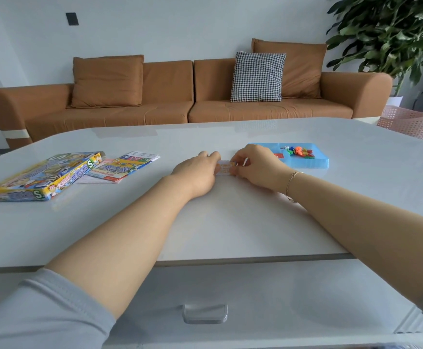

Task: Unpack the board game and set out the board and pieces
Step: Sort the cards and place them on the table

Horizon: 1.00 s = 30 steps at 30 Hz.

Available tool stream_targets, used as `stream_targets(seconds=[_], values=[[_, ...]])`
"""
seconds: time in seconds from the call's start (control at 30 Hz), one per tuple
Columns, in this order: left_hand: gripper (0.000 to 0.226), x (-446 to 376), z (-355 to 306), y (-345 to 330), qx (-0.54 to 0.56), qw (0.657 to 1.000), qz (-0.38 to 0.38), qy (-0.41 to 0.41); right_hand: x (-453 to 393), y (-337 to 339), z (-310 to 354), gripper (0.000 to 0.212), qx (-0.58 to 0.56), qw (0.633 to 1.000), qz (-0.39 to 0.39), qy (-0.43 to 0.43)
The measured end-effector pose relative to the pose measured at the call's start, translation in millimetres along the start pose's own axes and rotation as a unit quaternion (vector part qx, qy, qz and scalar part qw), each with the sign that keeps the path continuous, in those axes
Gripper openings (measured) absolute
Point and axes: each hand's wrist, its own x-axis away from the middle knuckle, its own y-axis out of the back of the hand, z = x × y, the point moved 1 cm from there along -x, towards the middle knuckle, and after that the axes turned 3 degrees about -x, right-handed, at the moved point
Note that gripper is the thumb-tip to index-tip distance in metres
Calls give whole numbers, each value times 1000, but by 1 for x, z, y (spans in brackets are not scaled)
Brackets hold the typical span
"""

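1. A small stack of cards (224, 168) lies mid-tabletop (230, 222), held between both hands.
2. The left hand (195, 173) grips its left end, fingers curled over it; the right hand (258, 167) pinches the right edge.
3. The cards are probably light, thin and slippery, so hold them by the short edges.
4. The blue tray (318, 162) with coloured pieces (299, 151) sits just right; the folded board (119, 167) and game box (41, 176) lie left.

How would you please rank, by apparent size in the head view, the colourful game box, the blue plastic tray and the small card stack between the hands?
1. Colourful game box, largest.
2. Blue plastic tray; it lies farther away, so its true size against the box is unsure.
3. Small card stack, smallest.
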Motion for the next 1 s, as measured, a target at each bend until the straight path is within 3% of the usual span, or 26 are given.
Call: stream_targets(seconds=[0.1,0.27,0.43,0.63,0.83,1.0], values=[[16,0,5,-1,30,1000,-1,6,-3,-2,0,6,-129,990,-17,-52],[24,9,11,2,137,990,-24,25,-4,-1,7,14,-323,936,18,-136],[41,18,12,10,-6,988,-139,-71,-3,4,9,15,-439,878,46,-184],[29,25,6,20,50,969,-216,-111,-6,6,7,7,-495,829,75,-249],[21,42,17,27,31,975,-175,-137,-9,-2,22,7,-505,812,117,-269],[10,67,32,36,36,980,-174,-92,-5,-16,43,6,-496,819,141,-252]])
